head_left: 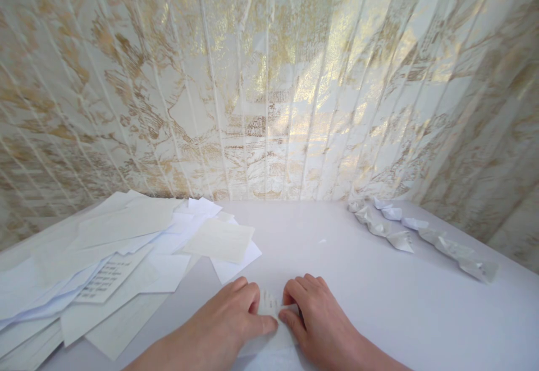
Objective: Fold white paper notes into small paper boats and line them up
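My left hand (229, 317) and my right hand (314, 317) rest side by side at the near edge of a white table (370, 303). Both press down on a small folded sheet of paper (269, 305) that lies between them. The thumbs and curled fingers pinch its edges. Faint print shows on the paper's upper flap. Most of the sheet is hidden under my hands.
A loose pile of white paper sheets (109, 264) covers the table's left side. Several folded paper pieces (404, 236) lie in a row at the right rear. A white and gold patterned curtain (269, 79) hangs close behind the table.
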`<state>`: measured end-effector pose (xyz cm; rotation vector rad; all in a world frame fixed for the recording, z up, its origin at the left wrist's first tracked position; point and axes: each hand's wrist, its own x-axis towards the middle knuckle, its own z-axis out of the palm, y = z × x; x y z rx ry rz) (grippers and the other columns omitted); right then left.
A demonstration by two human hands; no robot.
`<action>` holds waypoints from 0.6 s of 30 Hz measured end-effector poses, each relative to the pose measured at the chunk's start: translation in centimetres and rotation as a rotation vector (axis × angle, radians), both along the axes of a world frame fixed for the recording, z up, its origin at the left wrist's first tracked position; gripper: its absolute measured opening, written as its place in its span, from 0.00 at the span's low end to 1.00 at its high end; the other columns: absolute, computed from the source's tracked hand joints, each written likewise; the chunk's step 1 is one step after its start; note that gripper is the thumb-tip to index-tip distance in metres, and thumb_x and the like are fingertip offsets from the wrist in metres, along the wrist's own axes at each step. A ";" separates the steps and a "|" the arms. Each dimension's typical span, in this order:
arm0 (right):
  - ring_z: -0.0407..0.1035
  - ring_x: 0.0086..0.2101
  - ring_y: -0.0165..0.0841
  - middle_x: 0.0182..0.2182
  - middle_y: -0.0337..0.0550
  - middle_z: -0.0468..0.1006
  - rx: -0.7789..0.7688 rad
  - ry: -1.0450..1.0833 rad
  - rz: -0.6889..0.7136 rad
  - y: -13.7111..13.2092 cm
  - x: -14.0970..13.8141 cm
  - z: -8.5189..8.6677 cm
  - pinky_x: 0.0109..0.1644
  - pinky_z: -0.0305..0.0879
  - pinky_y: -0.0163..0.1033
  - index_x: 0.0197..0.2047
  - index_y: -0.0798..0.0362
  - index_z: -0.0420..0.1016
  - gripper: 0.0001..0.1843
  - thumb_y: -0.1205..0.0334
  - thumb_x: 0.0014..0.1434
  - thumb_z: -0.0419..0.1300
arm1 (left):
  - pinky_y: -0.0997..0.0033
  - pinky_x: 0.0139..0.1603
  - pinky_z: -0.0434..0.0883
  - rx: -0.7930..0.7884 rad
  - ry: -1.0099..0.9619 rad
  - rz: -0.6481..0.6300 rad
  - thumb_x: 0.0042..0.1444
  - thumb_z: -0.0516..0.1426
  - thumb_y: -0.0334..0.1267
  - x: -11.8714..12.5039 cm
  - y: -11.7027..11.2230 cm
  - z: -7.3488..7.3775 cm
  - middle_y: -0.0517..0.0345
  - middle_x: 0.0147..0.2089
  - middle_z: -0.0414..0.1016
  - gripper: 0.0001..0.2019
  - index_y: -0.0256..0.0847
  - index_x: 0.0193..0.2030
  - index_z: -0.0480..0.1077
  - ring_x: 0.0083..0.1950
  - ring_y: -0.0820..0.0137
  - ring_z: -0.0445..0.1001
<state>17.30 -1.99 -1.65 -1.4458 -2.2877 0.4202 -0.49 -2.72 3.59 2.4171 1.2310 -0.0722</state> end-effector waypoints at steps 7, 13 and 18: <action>0.62 0.35 0.36 0.31 0.41 0.71 -0.047 -0.030 -0.032 -0.3 0.8 0.6 0.40 0.52 0.41 0.31 0.53 0.65 0.06 0.70 0.48 0.58 | 0.74 0.28 0.54 -0.072 -0.155 0.247 0.55 0.49 0.48 -0.4 0.0 -2.4 0.64 0.30 0.60 0.12 0.42 0.32 0.64 0.29 0.73 0.59; 0.62 0.35 0.35 0.30 0.39 0.72 -0.113 -0.070 -0.033 0.4 1.9 1.5 0.40 0.53 0.40 0.31 0.52 0.65 0.07 0.72 0.47 0.57 | 0.74 0.29 0.55 -0.110 -0.171 0.247 0.54 0.49 0.51 -0.7 0.4 -2.8 0.63 0.32 0.64 0.13 0.43 0.32 0.65 0.31 0.72 0.61; 0.63 0.35 0.34 0.30 0.40 0.72 -0.109 -0.013 -0.002 0.5 2.2 1.7 0.40 0.54 0.39 0.29 0.53 0.68 0.12 0.79 0.45 0.53 | 0.74 0.28 0.54 -0.099 -0.140 0.260 0.54 0.50 0.50 -0.5 0.2 -2.0 0.64 0.30 0.61 0.13 0.42 0.31 0.65 0.29 0.73 0.59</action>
